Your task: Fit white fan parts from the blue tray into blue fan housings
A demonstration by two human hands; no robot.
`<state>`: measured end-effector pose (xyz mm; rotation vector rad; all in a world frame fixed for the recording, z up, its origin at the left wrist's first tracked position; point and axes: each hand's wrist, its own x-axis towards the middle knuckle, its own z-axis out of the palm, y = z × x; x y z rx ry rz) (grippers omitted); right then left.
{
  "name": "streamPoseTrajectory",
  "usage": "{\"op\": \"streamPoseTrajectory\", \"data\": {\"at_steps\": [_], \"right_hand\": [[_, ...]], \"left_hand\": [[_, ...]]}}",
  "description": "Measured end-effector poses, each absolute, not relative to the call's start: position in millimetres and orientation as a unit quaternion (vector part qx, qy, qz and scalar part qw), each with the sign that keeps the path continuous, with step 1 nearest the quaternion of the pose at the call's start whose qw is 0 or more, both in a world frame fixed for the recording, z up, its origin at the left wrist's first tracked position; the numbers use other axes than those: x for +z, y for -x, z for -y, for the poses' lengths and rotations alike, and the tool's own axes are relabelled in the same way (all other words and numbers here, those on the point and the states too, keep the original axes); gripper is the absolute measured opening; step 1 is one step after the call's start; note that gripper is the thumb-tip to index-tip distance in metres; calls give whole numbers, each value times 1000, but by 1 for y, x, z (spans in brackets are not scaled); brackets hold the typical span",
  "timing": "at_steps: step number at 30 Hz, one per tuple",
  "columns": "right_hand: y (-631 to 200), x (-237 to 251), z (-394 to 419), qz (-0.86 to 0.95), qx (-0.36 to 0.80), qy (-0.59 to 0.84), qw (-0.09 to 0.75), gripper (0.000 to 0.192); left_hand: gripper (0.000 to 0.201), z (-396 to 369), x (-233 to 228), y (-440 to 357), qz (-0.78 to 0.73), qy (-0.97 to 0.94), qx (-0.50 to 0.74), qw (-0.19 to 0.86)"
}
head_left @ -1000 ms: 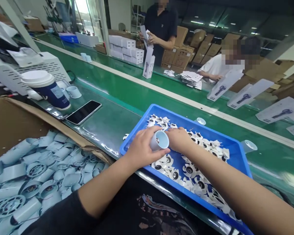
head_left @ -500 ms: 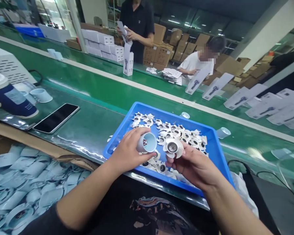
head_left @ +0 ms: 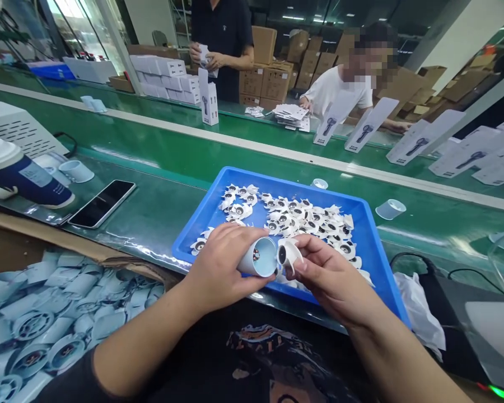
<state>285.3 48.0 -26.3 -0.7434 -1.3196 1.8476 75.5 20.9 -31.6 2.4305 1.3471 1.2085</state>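
Where they were apart, right hand (head_left: 331, 280) now pinches impeller (head_left: 288, 254) against left hand (head_left: 222, 268)'s gripped tube (head_left: 258, 258).

The right hand (head_left: 327, 277) has brought the impeller (head_left: 289, 254) against the tube's (head_left: 258, 258) mouth.

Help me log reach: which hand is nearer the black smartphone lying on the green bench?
Left. The left hand is the one on the black smartphone's side; the right hand is beyond it, over the blue tray.
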Motion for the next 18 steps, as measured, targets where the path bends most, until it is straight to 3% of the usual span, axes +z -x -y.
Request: {"op": "streamPoseTrajectory", "data": {"at_steps": [2,6,8,12,15,18], "right_hand": [[-287,-23,-46,575,656,307,380,26],[-287,-12,-41,807,315,321,381,14],[-284,-10,-40,842,231,315,372,12],[-283,-14,-45,837,218,324,383,8],[-303,-13,-46,838,211,333,379,15],[-342,-9,-37,844,304,304,320,19]], "left_hand": [[48,-21,-29,-80,-439,-810,386,40],[35,-18,-23,-93,-415,-833,366,-13],[34,-16,-21,-101,-408,-833,373,-36],[38,-15,-20,-112,-421,-817,391,-54],[37,-25,-17,-108,-415,-830,372,-4],[52,-52,-4,-95,-445,-827,340,40]]}}
